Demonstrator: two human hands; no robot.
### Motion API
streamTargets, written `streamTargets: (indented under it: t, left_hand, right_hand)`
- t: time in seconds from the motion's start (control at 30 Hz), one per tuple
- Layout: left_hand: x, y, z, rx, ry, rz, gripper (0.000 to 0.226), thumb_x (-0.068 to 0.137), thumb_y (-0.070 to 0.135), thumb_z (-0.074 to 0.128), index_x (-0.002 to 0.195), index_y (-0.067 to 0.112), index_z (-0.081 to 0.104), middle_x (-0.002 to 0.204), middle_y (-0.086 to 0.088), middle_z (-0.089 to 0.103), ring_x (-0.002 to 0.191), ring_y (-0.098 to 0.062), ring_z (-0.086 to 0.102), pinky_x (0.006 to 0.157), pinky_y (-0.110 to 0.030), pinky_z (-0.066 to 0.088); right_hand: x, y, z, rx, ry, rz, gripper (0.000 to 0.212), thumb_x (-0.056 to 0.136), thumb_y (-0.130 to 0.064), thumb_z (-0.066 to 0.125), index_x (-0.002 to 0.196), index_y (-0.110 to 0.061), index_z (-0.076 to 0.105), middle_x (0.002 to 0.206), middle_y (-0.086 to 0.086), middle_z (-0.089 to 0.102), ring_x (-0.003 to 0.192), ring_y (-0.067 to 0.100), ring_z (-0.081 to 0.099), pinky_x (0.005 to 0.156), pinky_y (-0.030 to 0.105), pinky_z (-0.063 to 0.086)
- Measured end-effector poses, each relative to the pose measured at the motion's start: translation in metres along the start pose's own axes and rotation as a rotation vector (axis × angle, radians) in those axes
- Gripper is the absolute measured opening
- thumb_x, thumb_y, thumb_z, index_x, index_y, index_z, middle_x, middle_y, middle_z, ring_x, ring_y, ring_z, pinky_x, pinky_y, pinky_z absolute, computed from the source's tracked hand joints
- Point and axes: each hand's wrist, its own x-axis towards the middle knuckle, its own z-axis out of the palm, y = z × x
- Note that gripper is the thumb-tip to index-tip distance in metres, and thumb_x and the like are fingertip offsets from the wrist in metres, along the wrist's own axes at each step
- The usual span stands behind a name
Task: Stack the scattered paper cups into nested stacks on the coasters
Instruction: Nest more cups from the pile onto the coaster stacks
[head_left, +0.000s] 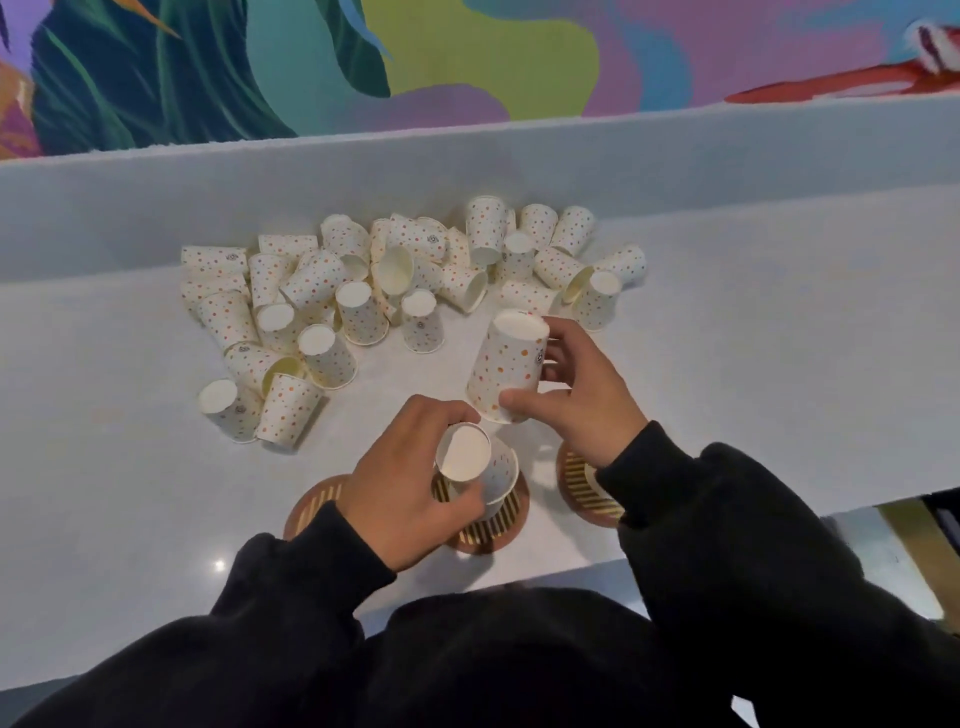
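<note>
Several white paper cups with coloured dots (358, 291) lie scattered across the white counter, some upside down, some on their sides. My left hand (400, 493) grips an upside-down cup (475, 462) over the middle coaster (493, 525), a round brown one with gold stripes. My right hand (576, 395) holds another upside-down cup (511, 364) in the air, above and to the right of the first. A left coaster (311, 501) is partly hidden under my left wrist. A right coaster (584, 486) shows beneath my right wrist.
The white counter (779, 364) has a raised white back ledge (519, 156) behind the cup pile, with a colourful mural wall above it. The counter's front edge runs just behind the coasters, near my black sleeves. Its right end stops at about (883, 499).
</note>
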Motion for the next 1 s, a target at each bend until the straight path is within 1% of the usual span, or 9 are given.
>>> streamTargets:
  t: [0.17, 0.33, 0.4, 0.53, 0.63, 0.73, 0.87, 0.93, 1.0]
  left_hand:
    - [-0.001, -0.009, 0.012, 0.089, -0.049, 0.007, 0.066, 0.075, 0.054, 0.062, 0.135, 0.03, 0.052, 0.122, 0.011, 0.05, 0.111, -0.005, 0.05, 0.092, -0.023, 0.045]
    - [-0.002, -0.03, 0.039, 0.103, -0.085, -0.028, 0.067, 0.082, 0.049, 0.07, 0.142, 0.029, 0.048, 0.128, 0.009, 0.048, 0.114, -0.003, 0.047, 0.095, -0.023, 0.045]
    - [-0.003, -0.037, 0.048, 0.101, -0.106, -0.049, 0.07, 0.083, 0.054, 0.066, 0.145, 0.028, 0.045, 0.132, 0.009, 0.048, 0.117, -0.004, 0.046, 0.097, -0.021, 0.043]
    - [-0.005, -0.05, 0.061, 0.117, -0.127, -0.069, 0.073, 0.086, 0.052, 0.068, 0.149, 0.026, 0.041, 0.136, 0.005, 0.05, 0.121, -0.009, 0.047, 0.102, -0.026, 0.044]
    - [-0.007, -0.059, 0.07, 0.114, -0.127, -0.109, 0.071, 0.087, 0.052, 0.07, 0.147, 0.025, 0.043, 0.134, 0.004, 0.053, 0.119, -0.01, 0.049, 0.099, -0.022, 0.041]
    - [-0.01, -0.065, 0.074, 0.11, -0.127, -0.15, 0.067, 0.087, 0.05, 0.071, 0.143, 0.023, 0.047, 0.13, 0.003, 0.054, 0.116, -0.012, 0.052, 0.095, -0.021, 0.041]
    - [-0.014, -0.072, 0.076, 0.075, -0.132, -0.189, 0.064, 0.086, 0.042, 0.074, 0.142, 0.024, 0.048, 0.131, 0.001, 0.054, 0.117, -0.012, 0.051, 0.099, -0.027, 0.045]
    - [-0.017, -0.074, 0.076, 0.064, -0.132, -0.205, 0.065, 0.087, 0.043, 0.074, 0.144, 0.027, 0.047, 0.133, 0.003, 0.054, 0.118, -0.011, 0.051, 0.102, -0.031, 0.046]
    - [-0.019, -0.076, 0.076, 0.048, -0.131, -0.213, 0.066, 0.087, 0.045, 0.074, 0.145, 0.029, 0.046, 0.134, 0.004, 0.054, 0.118, -0.009, 0.05, 0.103, -0.031, 0.046]
  right_hand:
    - [-0.02, 0.013, 0.002, 0.032, 0.06, -0.035, 0.074, 0.076, -0.019, 0.086, 0.136, -0.037, 0.047, 0.134, -0.015, 0.06, 0.124, 0.011, 0.059, 0.095, 0.046, 0.058]
    - [-0.027, 0.024, 0.007, 0.089, 0.06, -0.046, 0.072, 0.072, -0.024, 0.087, 0.132, -0.039, 0.051, 0.131, -0.015, 0.064, 0.125, 0.013, 0.06, 0.095, 0.052, 0.057]
    - [-0.03, 0.028, 0.009, 0.065, 0.04, -0.051, 0.073, 0.073, -0.024, 0.087, 0.133, -0.038, 0.05, 0.131, -0.016, 0.063, 0.125, 0.011, 0.059, 0.096, 0.051, 0.057]
    - [-0.034, 0.036, 0.012, 0.002, 0.003, -0.069, 0.072, 0.078, -0.019, 0.087, 0.135, -0.036, 0.048, 0.131, -0.021, 0.06, 0.123, 0.005, 0.058, 0.099, 0.044, 0.056]
    - [-0.037, 0.044, 0.018, -0.087, -0.033, -0.096, 0.071, 0.08, -0.023, 0.086, 0.134, -0.042, 0.045, 0.128, -0.031, 0.057, 0.124, -0.001, 0.055, 0.102, 0.034, 0.055]
    - [-0.039, 0.055, 0.022, -0.167, -0.069, -0.114, 0.07, 0.081, -0.026, 0.085, 0.134, -0.044, 0.043, 0.129, -0.033, 0.055, 0.125, -0.006, 0.053, 0.101, 0.023, 0.052]
    - [-0.04, 0.07, 0.029, -0.25, -0.149, -0.098, 0.072, 0.082, -0.028, 0.083, 0.135, -0.048, 0.038, 0.127, -0.034, 0.053, 0.122, -0.012, 0.05, 0.098, 0.009, 0.045]
    - [-0.038, 0.081, 0.033, -0.3, -0.189, -0.09, 0.071, 0.083, -0.028, 0.082, 0.137, -0.044, 0.039, 0.13, -0.025, 0.055, 0.123, -0.005, 0.052, 0.101, 0.013, 0.045]
    - [-0.037, 0.091, 0.038, -0.345, -0.224, -0.07, 0.071, 0.083, -0.027, 0.081, 0.139, -0.039, 0.039, 0.134, -0.014, 0.058, 0.125, 0.007, 0.054, 0.105, 0.023, 0.047]
